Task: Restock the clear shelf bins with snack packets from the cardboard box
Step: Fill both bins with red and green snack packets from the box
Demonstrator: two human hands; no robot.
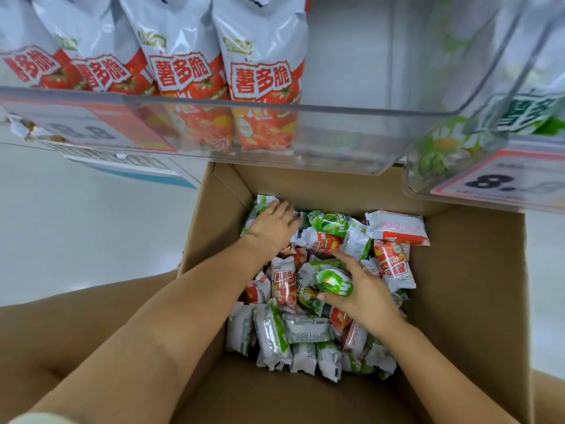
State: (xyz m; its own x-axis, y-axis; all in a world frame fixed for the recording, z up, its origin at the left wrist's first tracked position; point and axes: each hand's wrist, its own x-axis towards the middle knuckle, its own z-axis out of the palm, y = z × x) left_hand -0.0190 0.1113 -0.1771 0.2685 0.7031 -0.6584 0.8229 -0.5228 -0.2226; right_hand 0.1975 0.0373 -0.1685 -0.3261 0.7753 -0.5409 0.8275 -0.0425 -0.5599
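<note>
Reading "薯多脆" on red packets (pixel 260 78).

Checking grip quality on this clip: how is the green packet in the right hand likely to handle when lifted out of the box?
The green packet looks puffed and rounded, so probably light for its size. Its glossy film suggests it may slip or crinkle under the right hand, whose fingers curl round it. Loose packets around it in the cardboard box will likely shift as it lifts.

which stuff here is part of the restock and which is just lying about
Job: brown cardboard box; red and green snack packets; clear plastic shelf bins; left hand; right hand.
Not: orange-and-white price tags; pale floor.
</note>
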